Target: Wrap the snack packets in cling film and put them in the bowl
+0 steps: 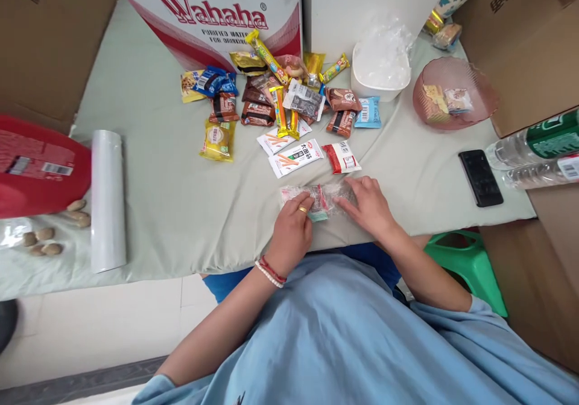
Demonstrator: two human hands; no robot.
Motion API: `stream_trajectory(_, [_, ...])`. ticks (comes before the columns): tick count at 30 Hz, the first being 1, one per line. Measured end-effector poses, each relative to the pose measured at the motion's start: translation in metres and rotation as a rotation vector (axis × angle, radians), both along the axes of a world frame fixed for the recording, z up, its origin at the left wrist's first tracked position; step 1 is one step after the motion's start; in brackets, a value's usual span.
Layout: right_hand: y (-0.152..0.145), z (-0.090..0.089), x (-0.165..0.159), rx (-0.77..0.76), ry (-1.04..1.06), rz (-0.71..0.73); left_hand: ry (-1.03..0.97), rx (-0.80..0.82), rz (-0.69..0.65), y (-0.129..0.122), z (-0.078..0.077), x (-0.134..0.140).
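Note:
A clear plastic bag (320, 197) with small packaged snacks inside lies flat near the table's front edge. My left hand (293, 231), with a ring and bracelets, rests on its left part, fingers bent and close together against the plastic. At the bag's right end, my right hand (373, 209) has thumb and index finger stretched apart over the loose film. Just beyond the bag are a white snack packet (297, 159) with orange sticks printed on it and a red and white packet (342, 157).
Many wrapped snacks (257, 114) are heaped before a Wahaha carton (217, 15). A white bowl (380, 82) with plastic film, a pink bowl (455, 94), a phone (480, 177) and bottles (538, 145) are on the right. A plastic roll (107, 200) lies left, beside peanuts (79, 218).

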State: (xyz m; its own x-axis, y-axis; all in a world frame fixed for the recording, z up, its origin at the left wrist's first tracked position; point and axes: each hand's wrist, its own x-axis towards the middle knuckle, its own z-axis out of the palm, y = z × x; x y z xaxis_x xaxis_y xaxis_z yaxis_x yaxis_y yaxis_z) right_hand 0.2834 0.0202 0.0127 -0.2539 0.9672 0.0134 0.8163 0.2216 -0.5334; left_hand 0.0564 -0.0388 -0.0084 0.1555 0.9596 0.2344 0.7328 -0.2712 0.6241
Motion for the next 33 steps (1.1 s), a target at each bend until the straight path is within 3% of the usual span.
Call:
stream_trajectory(3, [-0.003, -0.009, -0.011, -0.019, -0.057, -0.125, 0.079, 0.069, -0.026, -0.006, -0.008, 0.008])
stream_trajectory(6, [0.001, -0.005, -0.026, -0.036, -0.098, -0.197, 0.114, 0.091, -0.073, -0.011, -0.016, 0.012])
stream_trajectory(9, [0.007, 0.0, -0.038, -0.076, -0.161, -0.131, 0.121, 0.13, -0.091, -0.015, -0.02, 0.013])
stream_trajectory(11, [0.007, 0.001, -0.037, -0.139, -0.079, -0.058, 0.114, 0.148, -0.091, -0.017, -0.021, 0.012])
stream_trajectory(14, [-0.002, -0.001, -0.014, -0.224, 0.112, -0.031, 0.098, 0.131, -0.096, -0.018, -0.021, 0.011])
stream_trajectory(17, [-0.011, -0.001, 0.022, -0.287, 0.149, -0.089, 0.087, 0.123, -0.108, -0.018, -0.022, 0.01])
stream_trajectory(20, [-0.011, 0.001, 0.039, -0.202, 0.098, -0.197, 0.086, 0.158, -0.12, -0.017, -0.026, 0.009])
stream_trajectory(23, [-0.004, 0.0, 0.022, -0.063, -0.004, -0.213, 0.081, 0.188, -0.138, -0.018, -0.031, 0.007])
stream_trajectory(27, [-0.001, -0.004, -0.008, -0.079, -0.146, -0.045, 0.061, 0.197, -0.148, -0.018, -0.032, 0.005])
stream_trajectory(30, [-0.005, 0.003, -0.008, -0.09, -0.038, -0.009, 0.062, 0.204, -0.145, -0.018, -0.031, 0.005])
stream_trajectory(33, [-0.006, 0.021, -0.011, -0.163, 0.156, -0.058, 0.077, 0.186, -0.154, -0.019, -0.03, 0.006])
